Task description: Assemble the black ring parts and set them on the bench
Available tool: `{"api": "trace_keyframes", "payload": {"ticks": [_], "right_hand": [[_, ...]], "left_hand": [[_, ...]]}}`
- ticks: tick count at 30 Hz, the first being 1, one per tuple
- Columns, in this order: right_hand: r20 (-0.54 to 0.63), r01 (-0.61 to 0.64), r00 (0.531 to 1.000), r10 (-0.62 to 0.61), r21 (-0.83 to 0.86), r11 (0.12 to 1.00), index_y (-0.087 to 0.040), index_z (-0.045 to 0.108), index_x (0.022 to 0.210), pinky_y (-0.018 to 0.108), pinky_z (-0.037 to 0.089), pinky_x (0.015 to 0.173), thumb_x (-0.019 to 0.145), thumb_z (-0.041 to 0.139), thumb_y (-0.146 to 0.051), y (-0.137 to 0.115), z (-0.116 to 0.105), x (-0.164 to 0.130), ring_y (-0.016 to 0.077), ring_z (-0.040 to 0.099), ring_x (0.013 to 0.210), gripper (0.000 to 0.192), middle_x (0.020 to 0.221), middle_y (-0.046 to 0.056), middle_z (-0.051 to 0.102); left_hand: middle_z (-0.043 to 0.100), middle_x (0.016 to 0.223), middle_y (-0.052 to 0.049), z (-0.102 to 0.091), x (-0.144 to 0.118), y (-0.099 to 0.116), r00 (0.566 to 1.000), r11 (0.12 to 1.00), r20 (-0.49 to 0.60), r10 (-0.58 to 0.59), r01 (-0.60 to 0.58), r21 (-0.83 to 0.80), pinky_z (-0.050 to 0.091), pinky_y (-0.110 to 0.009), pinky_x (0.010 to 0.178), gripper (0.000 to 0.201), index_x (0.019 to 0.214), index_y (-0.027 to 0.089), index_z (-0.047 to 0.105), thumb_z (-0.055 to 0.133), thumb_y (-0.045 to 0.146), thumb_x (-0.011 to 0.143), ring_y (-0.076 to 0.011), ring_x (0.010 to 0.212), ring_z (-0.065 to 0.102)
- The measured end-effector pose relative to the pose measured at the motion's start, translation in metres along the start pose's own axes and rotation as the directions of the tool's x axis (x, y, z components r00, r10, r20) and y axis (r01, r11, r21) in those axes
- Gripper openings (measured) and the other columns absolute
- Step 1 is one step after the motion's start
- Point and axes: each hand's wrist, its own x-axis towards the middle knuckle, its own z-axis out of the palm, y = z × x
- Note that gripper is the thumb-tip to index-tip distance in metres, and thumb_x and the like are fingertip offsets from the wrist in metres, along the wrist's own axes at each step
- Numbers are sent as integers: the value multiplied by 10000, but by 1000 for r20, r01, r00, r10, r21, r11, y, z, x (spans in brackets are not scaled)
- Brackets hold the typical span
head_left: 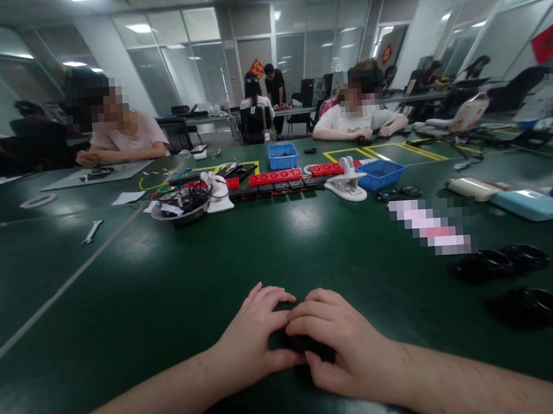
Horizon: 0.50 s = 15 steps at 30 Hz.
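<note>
Low over the near part of the green table [232, 253], my hands meet around a small black object [315, 345]. Its kind cannot be made out, because the fingers cover most of it. My left hand [256, 330] is curved about its left side, thumb below and fingers above. From the right, my right hand [343, 337] wraps over it with bent fingers, the thumb at its near edge. The fingertips of both hands come together at the object. Nearest on the right are several black ring-shaped items [540, 308], possibly coiled cables.
Across the middle stand a red power strip [274, 176], white clamps [347, 181], blue bins [283, 155] and a bowl of cables [180, 211]. A wrench [93, 232] lies left, a light-blue case [532, 204] right. Two people [129, 131] sit across the table.
</note>
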Motion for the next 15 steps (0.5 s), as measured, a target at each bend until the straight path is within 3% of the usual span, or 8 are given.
{"api": "trace_keyframes", "payload": {"ticks": [6,10,13,15], "right_hand": [[49,115,993,-112,-55,992,-169,578,839,340,435,836,697,424,-73,-1,2,-2,188,484,928,230,1119,34,589],[73,150,986,-146,-44,988,-155,605,840,332,368,967,713,417,-84,-2,1,-4,184,464,1069,238,1201,64,546],[109,170,980,-164,-46,984,-192,608,994,412,272,1029,682,448,-144,-5,-4,-6,205,402,1168,354,1273,58,482],[64,165,985,-162,-49,985,-206,582,1066,446,233,1036,682,454,-162,-6,-7,-6,211,394,1174,408,1243,66,490]], "left_hand": [[528,1170,-35,1,2,-1,1000,999,-1,9,-9,40,182,-544,1028,368,1019,300,637,735,338,667,-280,1127,434],[527,1170,-33,3,2,-2,1000,999,-13,19,-19,36,172,-532,1039,369,1030,290,630,727,308,675,-273,1136,432],[529,1175,-61,4,1,-4,1000,1000,-15,12,-11,27,179,-541,1036,491,1123,252,573,732,342,667,-280,1130,436],[526,1181,-68,4,0,-4,1000,999,-20,20,-20,34,183,-551,1030,507,1147,244,552,716,372,685,-283,1130,434]]}}
